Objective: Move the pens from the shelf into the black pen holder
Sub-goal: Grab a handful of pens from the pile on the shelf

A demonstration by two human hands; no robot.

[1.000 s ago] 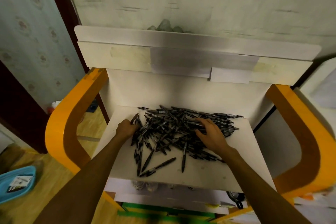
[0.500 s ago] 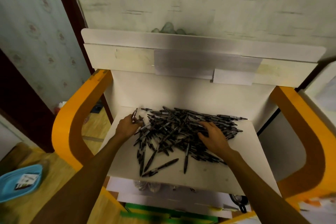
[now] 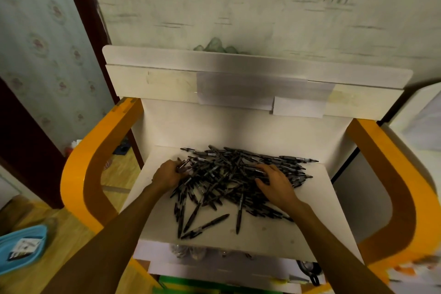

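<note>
Head view: both hands are down in a heap of dark pens (image 3: 238,174) on the white shelf (image 3: 262,234).

Those pens look light, stiff and smooth, lying crossed over one another, so I'd judge they will slide and roll apart if scooped loosely; best gathered as a bundle round the barrels. At the pile's left edge the left hand (image 3: 167,175) has its fingers curled round a few pens, gripping them. On the pile's right part the right hand (image 3: 274,184) lies spread over the pens, fingers fairly straight and pressing on them, holding nothing that I can see. Several loose pens lie apart on the near side of the pile. No black pen holder is in sight, so nothing seems moved yet.
</note>
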